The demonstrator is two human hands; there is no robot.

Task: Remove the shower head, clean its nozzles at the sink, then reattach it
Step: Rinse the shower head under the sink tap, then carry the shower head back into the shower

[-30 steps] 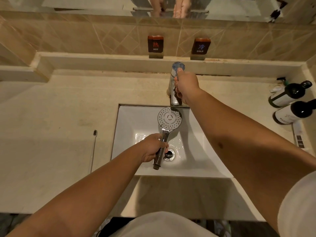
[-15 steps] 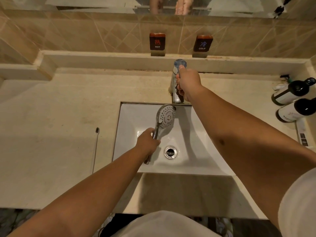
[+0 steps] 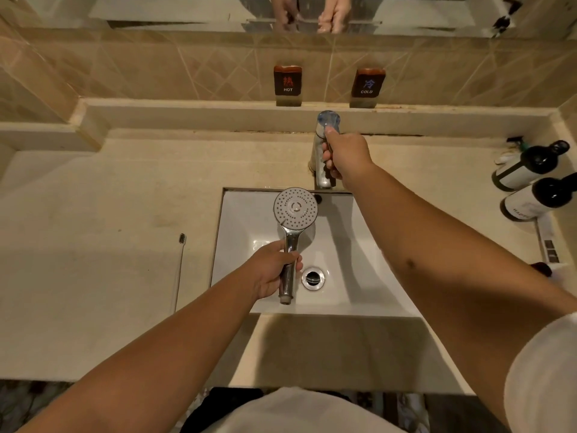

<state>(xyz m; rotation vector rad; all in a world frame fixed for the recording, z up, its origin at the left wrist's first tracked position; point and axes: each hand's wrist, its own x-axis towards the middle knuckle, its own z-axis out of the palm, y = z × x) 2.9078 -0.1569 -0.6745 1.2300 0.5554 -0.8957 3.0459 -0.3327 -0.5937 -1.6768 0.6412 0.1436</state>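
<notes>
the left hand [image 3: 271, 270] has its grip curled round the chrome handle of the shower head [image 3: 295, 210], thumb on the near side, fingers wrapped over the far side. the head is held above the white sink [image 3: 359, 285], left of the basin's middle, with its round nozzle face turned up toward the camera and the handle running near, ending just left of the drain [image 3: 313, 278]. the open end of the handle pokes out below the palm.

the right hand [image 3: 346, 156] reaches to the far side of the sink, its grip closed round the upright chrome tap [image 3: 321, 170] at the basin's far edge; the fingers wrap the stem below a clear blue-tinted knob [image 3: 328, 120] at the top. no water stream can be made out.

on the beige counter [image 3: 109, 276], a toothbrush [image 3: 180, 267] lies well left of the sink, bristles at the far end. two dark bottles [image 3: 537, 179] with pale labels lie tilted at the far right corner. on the tiled wall beyond the tap sit two small dark signs, hot [image 3: 287, 81] on the left and cold [image 3: 367, 83] on the right. a mirror strip [image 3: 187, 10] along the top reflects both hands.
</notes>
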